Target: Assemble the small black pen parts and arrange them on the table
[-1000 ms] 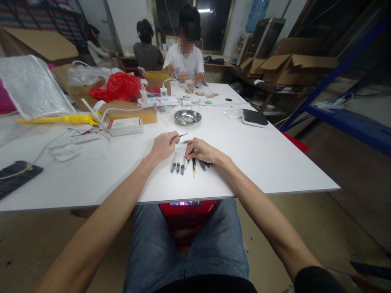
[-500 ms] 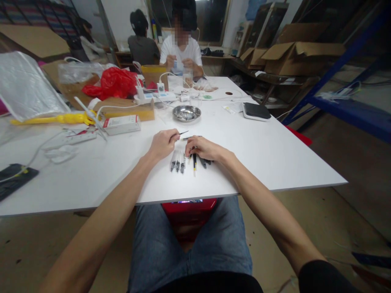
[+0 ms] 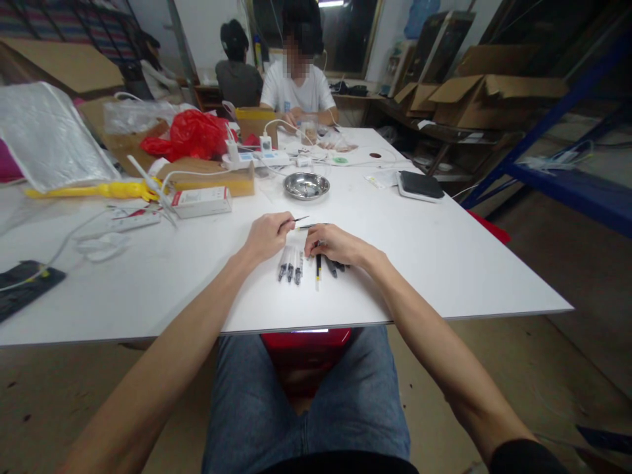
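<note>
My left hand is closed around a thin dark pen refill, whose pointed end sticks out to the right. Close beside it, my right hand reaches down with bent fingers pressed together; whatever lies between the fingertips is hidden. Several clear pen barrels with dark tips lie side by side below the hands. Partly under my right hand are black refills with yellow ends and several black pen parts. Another slim dark refill lies just beyond the hands.
A shiny metal bowl sits beyond my hands. To the left are a white box, a yellow tool and a red bag. A black-topped device lies right. A co-worker sits opposite.
The view has shifted slightly, moving everything a little right and down. My hands keep nearly the same pose over the pen parts. The co-worker opposite has lowered their hands to the table.
</note>
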The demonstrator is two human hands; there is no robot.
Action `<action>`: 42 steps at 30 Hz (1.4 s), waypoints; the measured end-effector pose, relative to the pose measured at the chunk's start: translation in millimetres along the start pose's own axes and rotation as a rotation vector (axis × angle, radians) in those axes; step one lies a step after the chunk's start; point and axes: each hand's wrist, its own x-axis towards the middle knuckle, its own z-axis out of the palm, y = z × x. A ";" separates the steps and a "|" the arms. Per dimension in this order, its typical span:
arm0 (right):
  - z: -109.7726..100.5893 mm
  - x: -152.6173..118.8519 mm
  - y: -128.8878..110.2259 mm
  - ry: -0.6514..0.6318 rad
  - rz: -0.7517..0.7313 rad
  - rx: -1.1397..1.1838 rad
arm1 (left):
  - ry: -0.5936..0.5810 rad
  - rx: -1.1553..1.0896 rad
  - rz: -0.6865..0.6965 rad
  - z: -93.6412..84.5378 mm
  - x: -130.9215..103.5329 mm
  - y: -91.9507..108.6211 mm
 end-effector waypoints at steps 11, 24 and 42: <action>5.7 2.8 -0.2 -0.009 -0.049 -0.026 | 0.003 0.009 0.017 0.0 0.2 0.3; -1.2 -2.3 1.7 0.507 0.062 0.075 | -0.021 -0.088 0.061 2.0 2.4 -2.2; 18.1 9.8 23.3 0.771 0.128 0.474 | -0.048 -0.143 0.125 0.3 -2.7 4.5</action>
